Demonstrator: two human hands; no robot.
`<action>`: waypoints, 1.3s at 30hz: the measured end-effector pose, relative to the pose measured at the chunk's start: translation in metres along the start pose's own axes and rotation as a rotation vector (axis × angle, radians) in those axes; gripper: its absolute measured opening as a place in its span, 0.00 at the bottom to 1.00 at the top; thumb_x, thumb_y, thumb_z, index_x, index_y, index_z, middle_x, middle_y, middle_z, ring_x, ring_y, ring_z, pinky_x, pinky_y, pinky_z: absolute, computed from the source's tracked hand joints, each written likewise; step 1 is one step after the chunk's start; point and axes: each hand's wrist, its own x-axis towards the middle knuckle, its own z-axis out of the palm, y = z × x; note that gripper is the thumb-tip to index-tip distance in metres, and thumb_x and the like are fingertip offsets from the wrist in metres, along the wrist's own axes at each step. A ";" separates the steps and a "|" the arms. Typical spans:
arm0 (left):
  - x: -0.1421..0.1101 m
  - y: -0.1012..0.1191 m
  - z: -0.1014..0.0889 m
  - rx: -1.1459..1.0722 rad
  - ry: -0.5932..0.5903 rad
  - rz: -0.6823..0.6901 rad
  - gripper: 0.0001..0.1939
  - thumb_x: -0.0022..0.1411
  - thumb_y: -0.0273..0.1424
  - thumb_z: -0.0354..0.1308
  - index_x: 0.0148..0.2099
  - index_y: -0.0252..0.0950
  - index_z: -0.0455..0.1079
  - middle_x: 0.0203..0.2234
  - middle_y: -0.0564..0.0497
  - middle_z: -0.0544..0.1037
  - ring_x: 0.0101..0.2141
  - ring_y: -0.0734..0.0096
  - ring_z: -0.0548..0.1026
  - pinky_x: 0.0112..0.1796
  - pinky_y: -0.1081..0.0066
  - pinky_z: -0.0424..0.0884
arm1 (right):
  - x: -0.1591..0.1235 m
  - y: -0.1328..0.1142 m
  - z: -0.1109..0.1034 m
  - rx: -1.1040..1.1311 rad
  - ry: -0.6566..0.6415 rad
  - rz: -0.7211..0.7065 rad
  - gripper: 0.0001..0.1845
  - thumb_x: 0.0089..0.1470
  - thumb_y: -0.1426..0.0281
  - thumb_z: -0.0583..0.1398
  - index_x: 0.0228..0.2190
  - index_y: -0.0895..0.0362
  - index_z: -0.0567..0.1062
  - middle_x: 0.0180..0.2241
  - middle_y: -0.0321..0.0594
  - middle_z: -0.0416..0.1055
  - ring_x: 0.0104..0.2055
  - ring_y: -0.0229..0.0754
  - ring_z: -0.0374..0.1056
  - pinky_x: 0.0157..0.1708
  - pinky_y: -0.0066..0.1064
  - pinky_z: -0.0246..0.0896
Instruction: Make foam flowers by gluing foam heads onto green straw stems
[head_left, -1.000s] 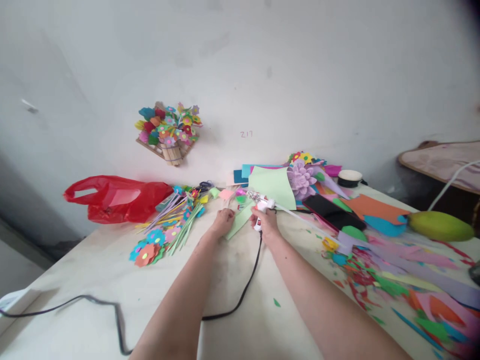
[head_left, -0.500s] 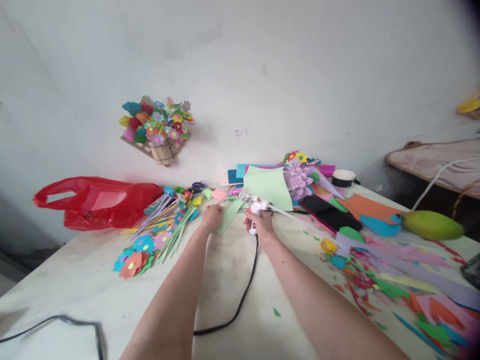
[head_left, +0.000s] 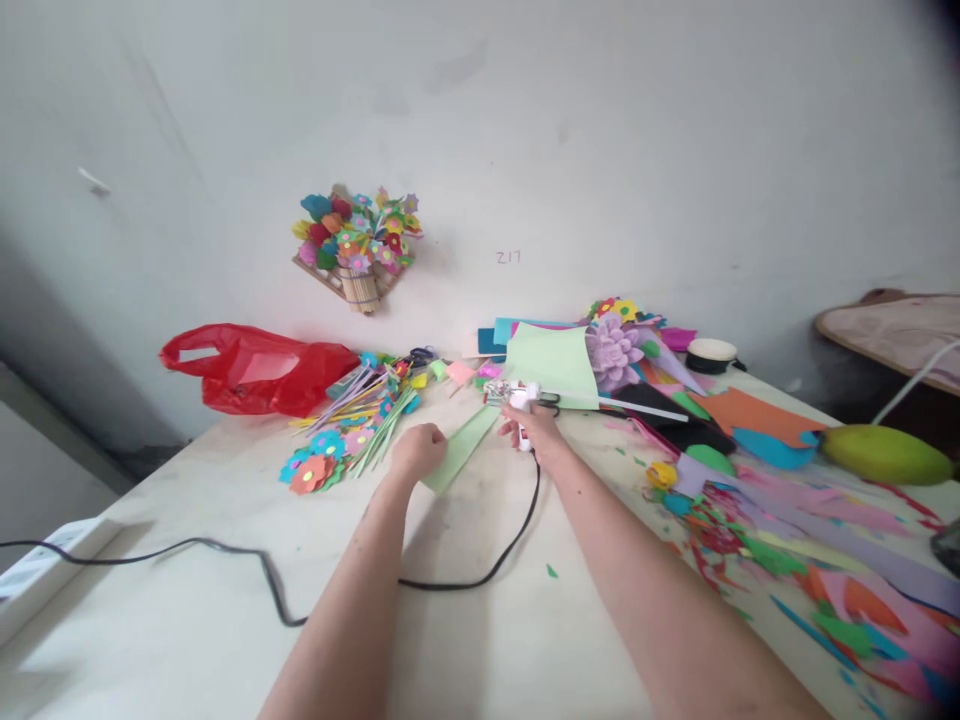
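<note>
My right hand (head_left: 537, 432) grips a white glue gun (head_left: 526, 398), fingers wrapped around its handle. A long white glue stick (head_left: 637, 407) sticks out of the gun's back toward the right, and a black cord (head_left: 517, 540) runs down from the handle. The gun's nozzle end points left, over the far end of a light green paper strip (head_left: 466, 446). My left hand (head_left: 421, 452) is closed on the strip's left edge, holding it at a slant on the table. The fingertips on the paper are partly hidden.
Paper flowers (head_left: 319, 460) and thin stems (head_left: 375, 430) lie left, near a red plastic bag (head_left: 259, 370). Behind stand a pale green sheet (head_left: 551, 360) and a lilac flower (head_left: 613, 352). A dark phone (head_left: 675, 418), paper scraps (head_left: 847, 600) and a green fruit (head_left: 886, 455) lie right.
The view has turned left. My left hand has drawn the strip toward me and left. In my right hand, the glue gun has turned so that its stick lies nearly level.
</note>
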 end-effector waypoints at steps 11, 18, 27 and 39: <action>-0.006 -0.001 0.014 -0.020 0.133 0.051 0.08 0.51 0.32 0.50 0.30 0.39 0.69 0.33 0.50 0.75 0.38 0.65 0.69 0.33 0.71 0.63 | 0.005 -0.008 -0.013 -0.158 -0.016 0.100 0.14 0.47 0.63 0.60 0.28 0.62 0.68 0.16 0.39 0.69 0.10 0.33 0.59 0.08 0.24 0.52; -0.003 -0.005 0.012 -0.046 0.083 0.078 0.07 0.50 0.32 0.51 0.30 0.37 0.69 0.33 0.49 0.75 0.37 0.67 0.70 0.32 0.72 0.62 | 0.001 -0.012 -0.009 -0.274 -0.009 0.146 0.13 0.48 0.62 0.59 0.27 0.61 0.68 0.16 0.39 0.68 0.11 0.34 0.60 0.09 0.24 0.54; 0.002 -0.012 0.010 -0.069 0.021 0.090 0.08 0.48 0.33 0.53 0.31 0.37 0.70 0.32 0.49 0.76 0.34 0.69 0.71 0.30 0.74 0.62 | 0.001 -0.016 -0.010 -0.315 0.067 0.177 0.14 0.47 0.62 0.59 0.27 0.62 0.68 0.14 0.39 0.67 0.13 0.36 0.61 0.10 0.24 0.54; 0.004 -0.017 0.010 -0.094 -0.012 0.109 0.09 0.47 0.34 0.54 0.31 0.36 0.71 0.29 0.50 0.76 0.32 0.69 0.72 0.29 0.75 0.62 | -0.003 -0.021 -0.006 -0.375 0.077 0.225 0.15 0.49 0.62 0.58 0.23 0.62 0.67 0.13 0.39 0.67 0.12 0.35 0.61 0.10 0.24 0.55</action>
